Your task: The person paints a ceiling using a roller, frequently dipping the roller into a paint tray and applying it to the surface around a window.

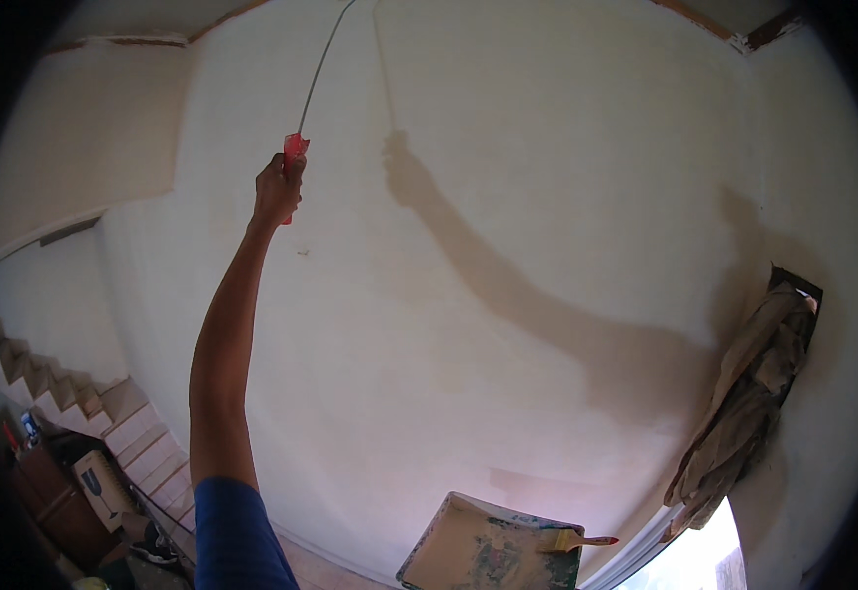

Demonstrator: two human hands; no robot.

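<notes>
My left hand [279,189] is raised on a bare forearm below a blue sleeve. Its fingers wrap round the red handle [295,149] of what looks like a paint roller. From the handle a thin bent metal rod [318,79] runs up past the top edge, so its far end is hidden. The pale wall [507,393] stands behind the hand and carries the arm's shadow. Low in the picture is a paint tray [437,539] smeared with cream and dark green paint. A paintbrush [586,540] lies across its right side. My right hand does not show.
Brown cloth [743,393] hangs from a dark wall opening at right, above a bright arched opening [694,560]. Tiled stairs [144,442] descend at left. A dark brown cabinet [60,501] and assorted items stand at lower left. Wooden trim [699,20] edges the ceiling.
</notes>
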